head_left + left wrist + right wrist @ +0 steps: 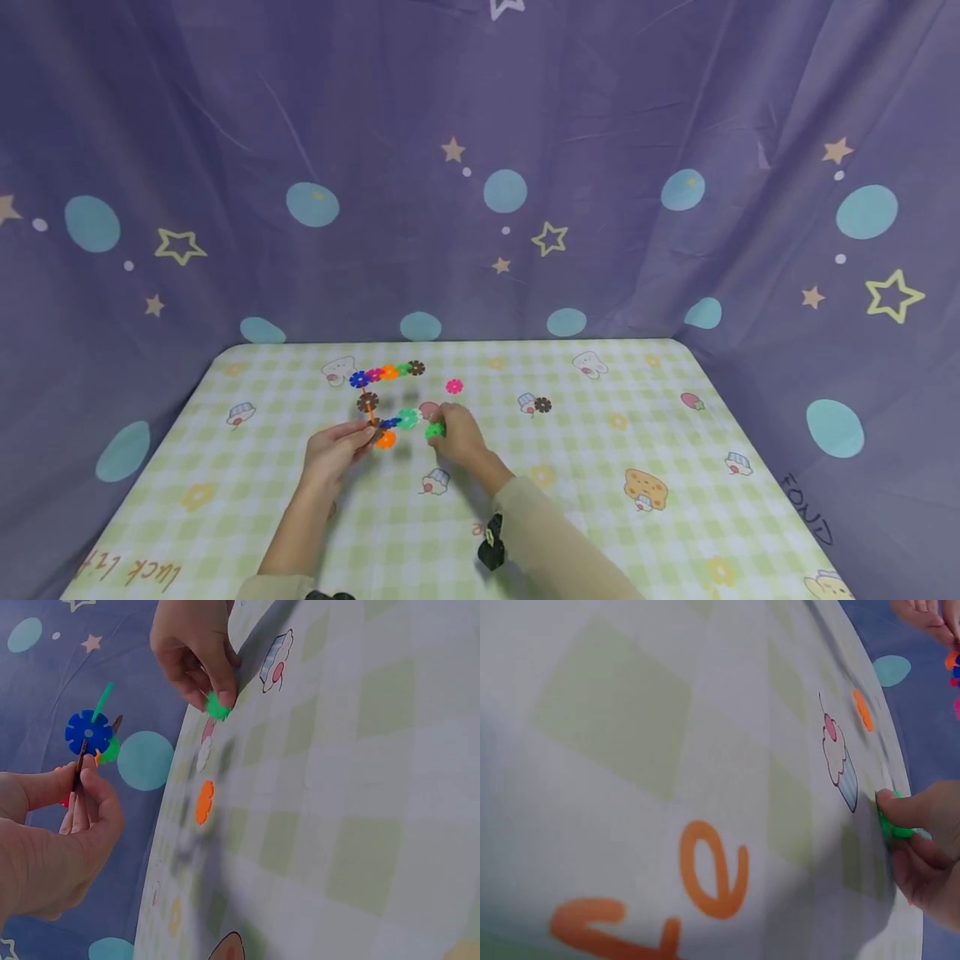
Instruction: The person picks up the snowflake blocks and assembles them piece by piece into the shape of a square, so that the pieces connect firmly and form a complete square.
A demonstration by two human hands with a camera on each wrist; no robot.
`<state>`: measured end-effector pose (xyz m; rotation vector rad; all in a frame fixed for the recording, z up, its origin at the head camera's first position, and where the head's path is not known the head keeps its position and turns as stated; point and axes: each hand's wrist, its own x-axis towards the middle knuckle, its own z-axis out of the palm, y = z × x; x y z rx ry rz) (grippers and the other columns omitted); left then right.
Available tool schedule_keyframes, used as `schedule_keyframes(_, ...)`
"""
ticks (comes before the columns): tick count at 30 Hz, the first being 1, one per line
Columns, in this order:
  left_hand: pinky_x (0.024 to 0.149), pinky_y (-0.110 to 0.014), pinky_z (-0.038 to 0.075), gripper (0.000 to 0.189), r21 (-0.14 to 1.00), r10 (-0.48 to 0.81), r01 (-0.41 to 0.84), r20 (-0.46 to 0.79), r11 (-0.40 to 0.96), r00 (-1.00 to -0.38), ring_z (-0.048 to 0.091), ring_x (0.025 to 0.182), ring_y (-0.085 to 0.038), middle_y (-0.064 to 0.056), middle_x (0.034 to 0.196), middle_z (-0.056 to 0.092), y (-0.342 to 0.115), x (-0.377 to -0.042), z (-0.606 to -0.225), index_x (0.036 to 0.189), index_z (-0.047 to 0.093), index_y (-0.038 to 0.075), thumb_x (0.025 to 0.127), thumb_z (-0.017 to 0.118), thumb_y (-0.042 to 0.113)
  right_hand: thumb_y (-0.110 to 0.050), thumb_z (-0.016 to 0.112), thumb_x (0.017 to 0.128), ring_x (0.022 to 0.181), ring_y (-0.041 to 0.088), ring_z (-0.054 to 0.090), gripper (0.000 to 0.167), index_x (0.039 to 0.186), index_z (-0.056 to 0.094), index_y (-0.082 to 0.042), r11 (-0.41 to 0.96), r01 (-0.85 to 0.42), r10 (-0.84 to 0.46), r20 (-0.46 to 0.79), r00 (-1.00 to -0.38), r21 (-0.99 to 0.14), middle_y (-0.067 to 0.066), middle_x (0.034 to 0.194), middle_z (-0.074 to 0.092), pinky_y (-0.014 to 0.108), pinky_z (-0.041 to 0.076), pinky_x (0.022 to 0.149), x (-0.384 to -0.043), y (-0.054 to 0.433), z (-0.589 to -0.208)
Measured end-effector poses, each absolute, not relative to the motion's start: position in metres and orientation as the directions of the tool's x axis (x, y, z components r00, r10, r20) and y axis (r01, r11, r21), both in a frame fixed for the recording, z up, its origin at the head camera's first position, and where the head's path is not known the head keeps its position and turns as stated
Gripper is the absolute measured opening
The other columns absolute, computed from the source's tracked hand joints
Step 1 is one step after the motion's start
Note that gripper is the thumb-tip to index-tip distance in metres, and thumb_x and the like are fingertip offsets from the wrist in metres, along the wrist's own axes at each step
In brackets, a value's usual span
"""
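My left hand (330, 454) pinches a brown notched plastic disc (79, 765) between thumb and fingers. This disc belongs to a bent chain of interlocked snowflake discs, raised over the table. A blue disc (359, 379) marks the chain's far corner, with pink, orange, green and brown discs running right from it. Another brown disc (367, 402) sits on the side between the corners. Along the near arm, a teal disc (407, 418) forms the right end. Low over the cloth, my right hand (461, 437) pinches a loose green disc (435, 430), apart from the chain.
An orange disc (205, 802) lies on the checkered tablecloth (600, 533) below the chain. Farther back lies a pink disc (453, 386), and to the right a brown disc (542, 405). A purple curtain (585, 108) hangs behind and beside the table.
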<state>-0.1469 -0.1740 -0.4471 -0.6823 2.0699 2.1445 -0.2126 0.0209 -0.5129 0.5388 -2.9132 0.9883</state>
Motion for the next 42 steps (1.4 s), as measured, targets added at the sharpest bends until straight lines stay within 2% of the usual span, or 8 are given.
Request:
schedule_keyframes(3, 0.077, -0.02, 0.06, 0.052, 0.923, -0.244, -0.377, -0.385, -0.081, -0.89, 0.065, 0.072, -0.002, 0.006, 0.082, 0.069, -0.174, -0.147, -0.449, 0.129, 0.053, -0.01, 0.085, 0.072, 0.01, -0.009, 0.083, 0.073, 0.061, 0.003, 0.053, 0.021, 0.086, 0.067, -0.012, 0.68, -0.32, -0.296, 0.151, -0.943, -0.659, 0.0, 0.068, 0.066, 0.014, 0.046, 0.056, -0.21, 0.025, -0.512)
schedule_keyframes(6, 0.076, -0.02, 0.06, 0.051, 0.92, -0.244, -0.383, -0.39, -0.079, -0.888, 0.064, 0.072, -0.002, 0.007, 0.082, 0.069, -0.174, -0.147, -0.451, 0.129, 0.053, -0.009, 0.086, 0.071, 0.01, -0.008, 0.083, 0.072, 0.054, 0.001, 0.05, 0.015, 0.083, 0.073, -0.012, 0.652, -0.337, -0.28, 0.198, -0.939, -0.679, 0.0, 0.062, 0.067, 0.013, 0.044, 0.052, -0.206, 0.03, -0.51)
schedule_keyframes(12, 0.074, -0.018, 0.059, 0.046, 0.929, -0.213, -0.364, -0.369, -0.067, -0.904, 0.065, 0.071, -0.001, 0.009, 0.078, 0.069, -0.172, -0.147, -0.453, 0.129, 0.052, -0.013, 0.089, 0.066, 0.006, -0.009, 0.081, 0.074, 0.054, -0.002, 0.05, 0.006, 0.077, 0.076, -0.009, 0.626, -0.339, -0.241, 0.239, -0.94, -0.702, 0.002, 0.067, 0.072, 0.011, 0.044, 0.052, -0.199, 0.043, -0.51)
schedule_keyframes(16, 0.073, -0.019, 0.059, 0.044, 0.934, -0.202, -0.356, -0.356, -0.039, -0.912, 0.064, 0.069, 0.0, 0.01, 0.076, 0.068, -0.169, -0.145, -0.456, 0.127, 0.052, -0.014, 0.09, 0.064, 0.005, -0.005, 0.078, 0.076, 0.054, 0.0, 0.056, 0.005, 0.078, 0.076, -0.01, 0.575, -0.349, -0.245, 0.251, -0.937, -0.74, 0.003, 0.07, 0.074, 0.011, 0.046, 0.051, -0.194, 0.052, -0.512)
schedule_keyframes(21, 0.068, -0.016, 0.058, 0.044, 0.941, -0.175, -0.337, -0.338, -0.038, -0.925, 0.066, 0.067, -0.001, 0.006, 0.076, 0.07, -0.162, -0.145, -0.459, 0.126, 0.051, -0.017, 0.089, 0.064, 0.002, -0.003, 0.074, 0.08, 0.067, 0.009, 0.07, 0.007, 0.083, 0.077, -0.008, 0.495, -0.362, -0.241, 0.275, -0.931, -0.79, 0.006, 0.078, 0.076, 0.013, 0.055, 0.061, -0.188, 0.063, -0.51)
schedule_keyframes(25, 0.067, -0.016, 0.059, 0.042, 0.939, -0.159, -0.342, -0.344, -0.036, -0.925, 0.068, 0.067, -0.002, 0.003, 0.078, 0.073, -0.154, -0.146, -0.462, 0.125, 0.053, -0.016, 0.088, 0.064, 0.001, -0.006, 0.073, 0.082, 0.076, 0.015, 0.074, 0.008, 0.089, 0.077, -0.009, 0.44, -0.331, -0.223, 0.255, -0.941, -0.835, 0.008, 0.085, 0.077, 0.014, 0.058, 0.069, -0.183, 0.069, -0.504)
schedule_keyframes(32, 0.071, -0.02, 0.06, 0.042, 0.938, -0.14, -0.344, -0.346, -0.037, -0.928, 0.069, 0.069, -0.004, -0.002, 0.084, 0.074, -0.146, -0.147, -0.461, 0.124, 0.054, -0.016, 0.088, 0.065, 0.001, -0.008, 0.073, 0.083, 0.073, 0.026, 0.074, 0.009, 0.091, 0.076, -0.005, 0.251, -0.237, -0.175, 0.197, -0.965, -0.938, 0.016, 0.088, 0.075, 0.018, 0.06, 0.065, -0.178, 0.076, -0.497)
schedule_keyframes(42, 0.07, -0.02, 0.06, 0.039, 0.934, -0.087, -0.356, -0.354, 0.016, -0.931, 0.065, 0.066, -0.003, 0.001, 0.079, 0.071, -0.144, -0.148, -0.454, 0.122, 0.055, -0.016, 0.088, 0.064, 0.002, 0.004, 0.069, 0.083, 0.078, 0.043, 0.071, 0.012, 0.093, 0.071, 0.01, 0.134, -0.215, -0.203, 0.186, -0.961, -0.967, 0.028, 0.091, 0.071, 0.029, 0.062, 0.07, -0.161, 0.08, -0.46)
